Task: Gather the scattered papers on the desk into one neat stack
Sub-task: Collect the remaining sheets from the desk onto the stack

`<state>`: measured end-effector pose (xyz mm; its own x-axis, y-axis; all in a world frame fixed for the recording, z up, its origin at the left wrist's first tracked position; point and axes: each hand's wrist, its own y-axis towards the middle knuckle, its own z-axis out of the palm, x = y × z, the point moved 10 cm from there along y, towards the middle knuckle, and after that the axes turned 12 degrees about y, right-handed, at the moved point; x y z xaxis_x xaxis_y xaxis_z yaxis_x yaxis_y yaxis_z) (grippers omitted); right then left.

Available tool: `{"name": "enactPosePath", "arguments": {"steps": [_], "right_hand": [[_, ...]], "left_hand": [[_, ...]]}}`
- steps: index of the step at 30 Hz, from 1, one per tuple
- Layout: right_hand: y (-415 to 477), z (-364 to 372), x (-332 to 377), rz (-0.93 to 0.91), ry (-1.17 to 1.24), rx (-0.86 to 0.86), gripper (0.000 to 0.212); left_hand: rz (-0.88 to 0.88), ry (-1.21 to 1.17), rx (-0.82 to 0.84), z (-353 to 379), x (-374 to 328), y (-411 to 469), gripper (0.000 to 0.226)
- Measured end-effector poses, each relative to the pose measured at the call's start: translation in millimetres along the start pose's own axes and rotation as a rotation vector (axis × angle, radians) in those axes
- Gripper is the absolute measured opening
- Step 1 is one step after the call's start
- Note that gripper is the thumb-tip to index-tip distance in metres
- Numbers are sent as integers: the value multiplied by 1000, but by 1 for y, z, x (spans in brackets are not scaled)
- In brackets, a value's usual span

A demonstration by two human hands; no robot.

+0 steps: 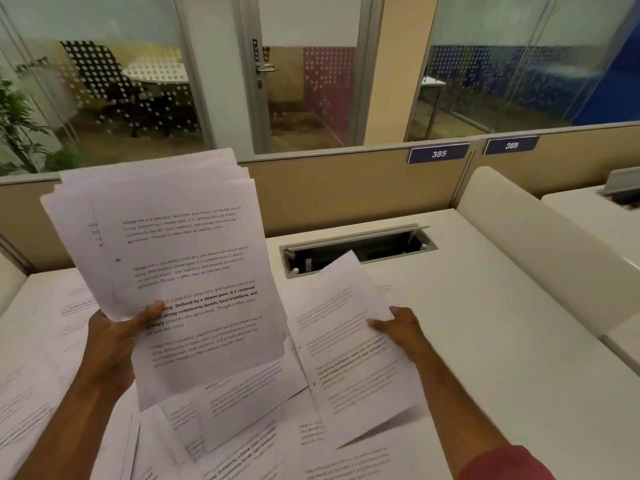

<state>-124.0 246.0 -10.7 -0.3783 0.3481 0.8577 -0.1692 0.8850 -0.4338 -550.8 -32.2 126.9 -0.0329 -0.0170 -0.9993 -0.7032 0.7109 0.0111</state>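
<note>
My left hand (117, 337) grips an uneven bundle of printed sheets (187, 265) by its lower left edge, thumb on the front, holding it tilted up above the desk. My right hand (398, 327) pinches the right edge of a single printed sheet (349, 344), which is lifted off the desk and casts a shadow under its lower corner. Several more loose papers (239, 410) lie overlapping on the white desk (502, 341) below and between my hands, and others (41, 375) spread to the left.
An open cable slot (356, 247) is set into the desk behind the lifted sheet. A beige partition with number plates 385 (438, 153) stands at the back. A white divider (540, 244) borders the desk on the right.
</note>
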Motion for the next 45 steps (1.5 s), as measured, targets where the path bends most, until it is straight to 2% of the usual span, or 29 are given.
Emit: {"name": "enactPosePath", "arguments": {"steps": [3,7,9,13,16,19,22,25,29,30,33,34,38,40,42,45], "right_hand": [[22,-42,-7,51,-53,-118,67],[33,-62,-33,159,-443,-216,80],[32,-63,-38,180,-518,-275,86],[38,-55,-47,234,-319,-269,88],[38,-54,-48,246,-252,-250,78],[35,-50,-37,136,-91,-218,68],[29,-48,-12,-7,249,-157,49],[26,-38,7,-39,425,-38,44],[27,-10,-5,27,303,-2,50],[29,-4,-13,53,187,-27,55],[29,0,-29,140,-453,-179,78],[25,2,-28,136,-540,-218,83],[29,11,-32,203,-416,-232,91],[32,9,-35,256,-362,-218,83],[35,7,-31,210,-315,-207,66],[35,8,-9,37,-173,-161,58]], "left_hand": [[7,3,7,8,-3,6,46],[4,7,1,13,-3,10,45],[11,24,3,13,-1,11,46],[9,9,-10,11,4,10,46],[9,11,-12,10,4,7,48],[12,9,-13,8,1,4,48],[6,14,-28,3,-1,1,50],[-2,14,-46,-3,-3,1,51],[1,13,-48,-10,-5,2,51],[2,13,-50,-11,-4,2,51],[-1,6,-68,-18,-2,2,50],[-4,3,-76,-20,0,3,49],[-11,9,-85,-25,6,5,48],[-14,8,-86,-25,9,5,49],[-17,14,-83,-25,10,5,49],[-16,20,-68,-26,10,5,49]]}}
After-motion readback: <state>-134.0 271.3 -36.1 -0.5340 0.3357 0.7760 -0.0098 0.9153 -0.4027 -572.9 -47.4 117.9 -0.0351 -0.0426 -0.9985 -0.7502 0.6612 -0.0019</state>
